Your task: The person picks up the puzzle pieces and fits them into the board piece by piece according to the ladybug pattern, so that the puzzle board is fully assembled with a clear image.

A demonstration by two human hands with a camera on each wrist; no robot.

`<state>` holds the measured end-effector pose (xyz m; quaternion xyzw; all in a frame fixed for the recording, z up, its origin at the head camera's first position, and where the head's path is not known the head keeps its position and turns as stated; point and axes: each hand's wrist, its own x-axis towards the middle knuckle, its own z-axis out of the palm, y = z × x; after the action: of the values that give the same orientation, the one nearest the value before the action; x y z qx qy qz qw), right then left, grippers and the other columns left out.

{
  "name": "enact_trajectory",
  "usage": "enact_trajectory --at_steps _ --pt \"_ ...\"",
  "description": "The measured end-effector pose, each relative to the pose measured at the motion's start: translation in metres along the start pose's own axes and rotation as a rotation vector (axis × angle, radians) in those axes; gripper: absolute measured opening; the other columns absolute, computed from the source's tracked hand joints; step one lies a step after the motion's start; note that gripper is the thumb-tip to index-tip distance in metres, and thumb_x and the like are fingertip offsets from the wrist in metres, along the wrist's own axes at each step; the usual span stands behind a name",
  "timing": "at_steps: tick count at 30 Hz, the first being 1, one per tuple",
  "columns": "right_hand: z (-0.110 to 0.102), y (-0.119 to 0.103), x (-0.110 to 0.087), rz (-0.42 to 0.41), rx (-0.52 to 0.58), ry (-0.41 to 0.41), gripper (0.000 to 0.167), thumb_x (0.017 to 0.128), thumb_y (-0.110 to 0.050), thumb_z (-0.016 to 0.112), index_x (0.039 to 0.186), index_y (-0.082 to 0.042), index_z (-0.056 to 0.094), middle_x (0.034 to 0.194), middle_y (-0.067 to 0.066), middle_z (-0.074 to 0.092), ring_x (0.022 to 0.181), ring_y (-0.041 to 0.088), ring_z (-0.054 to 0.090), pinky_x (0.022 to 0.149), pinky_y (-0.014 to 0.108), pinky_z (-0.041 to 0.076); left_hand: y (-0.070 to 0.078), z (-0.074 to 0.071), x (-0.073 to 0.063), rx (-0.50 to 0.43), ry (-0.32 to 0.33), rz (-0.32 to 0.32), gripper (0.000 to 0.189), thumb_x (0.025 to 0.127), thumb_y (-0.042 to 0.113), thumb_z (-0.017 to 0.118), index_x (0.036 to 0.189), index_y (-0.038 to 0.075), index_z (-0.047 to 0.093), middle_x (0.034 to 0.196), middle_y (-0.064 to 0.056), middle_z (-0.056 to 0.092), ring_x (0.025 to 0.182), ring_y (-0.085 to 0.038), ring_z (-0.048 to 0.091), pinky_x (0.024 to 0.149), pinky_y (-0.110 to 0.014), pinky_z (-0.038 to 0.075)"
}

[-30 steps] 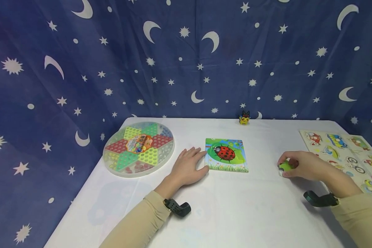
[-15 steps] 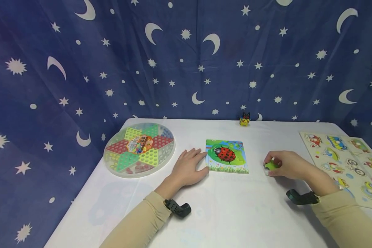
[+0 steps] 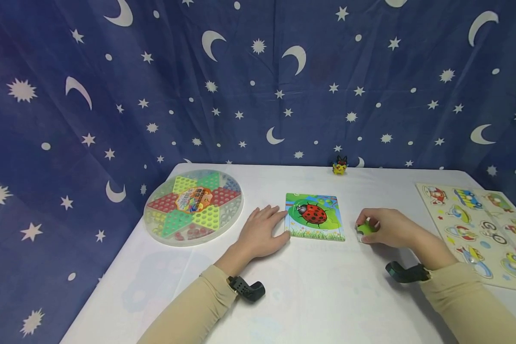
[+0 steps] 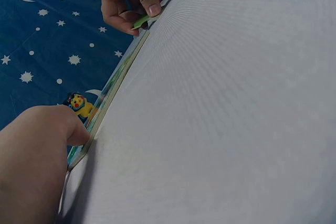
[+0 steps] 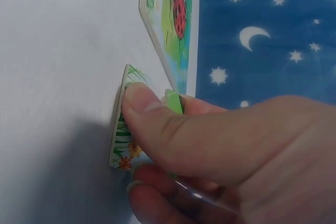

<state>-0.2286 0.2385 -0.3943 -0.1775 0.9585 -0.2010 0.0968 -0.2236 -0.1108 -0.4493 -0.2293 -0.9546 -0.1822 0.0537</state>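
A square ladybug jigsaw puzzle (image 3: pixel 314 217) lies flat on the white tablecloth in the head view. My left hand (image 3: pixel 262 232) rests palm down beside it, fingers spread, with the thumb and fingertips at its left edge. To the right of the puzzle, my right hand (image 3: pixel 389 228) pinches a green puzzle piece (image 3: pixel 364 230) between thumb and fingers, close over the cloth and a short gap from the puzzle. In the right wrist view, the piece (image 5: pixel 119 148) shows printed grass and orange flowers along one edge; the thumb and fingers hide its middle.
A round Chinese checkers set (image 3: pixel 193 208) lies to the left of my left hand. At the right edge is a pale wooden board (image 3: pixel 468 229) with vehicle pictures. A small yellow figurine (image 3: pixel 339 166) stands at the back, before a blue starry curtain (image 3: pixel 258 86).
My right hand has moved left with the puzzle piece, away from the vehicle board and nearer to the ladybug puzzle. The left hand has stayed in place.
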Motion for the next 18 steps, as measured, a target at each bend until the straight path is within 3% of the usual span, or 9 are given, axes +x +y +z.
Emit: enact_trajectory --at_steps 10,18 --pt "0.007 -0.015 0.007 -0.033 0.008 0.017 0.032 0.078 -0.012 0.089 0.104 -0.015 0.071 0.094 0.004 0.063 0.081 0.022 0.057 0.069 0.037 0.048 0.000 -0.001 0.000 0.001 -0.004 0.001 0.064 0.095 0.050 0.052 0.151 0.019 0.053 0.157 -0.008 0.046 0.150 -0.028 0.033 0.124 -0.047 0.017" --pt "0.011 -0.018 0.008 -0.032 0.075 0.020 0.033 0.080 -0.013 0.088 0.109 -0.016 0.071 0.100 0.006 0.064 0.083 0.020 0.061 0.071 0.037 0.051 -0.001 0.001 -0.001 -0.004 0.000 0.003 0.064 0.095 0.050 0.052 0.151 0.018 0.054 0.157 -0.008 0.046 0.149 -0.029 0.033 0.124 -0.047 0.017"
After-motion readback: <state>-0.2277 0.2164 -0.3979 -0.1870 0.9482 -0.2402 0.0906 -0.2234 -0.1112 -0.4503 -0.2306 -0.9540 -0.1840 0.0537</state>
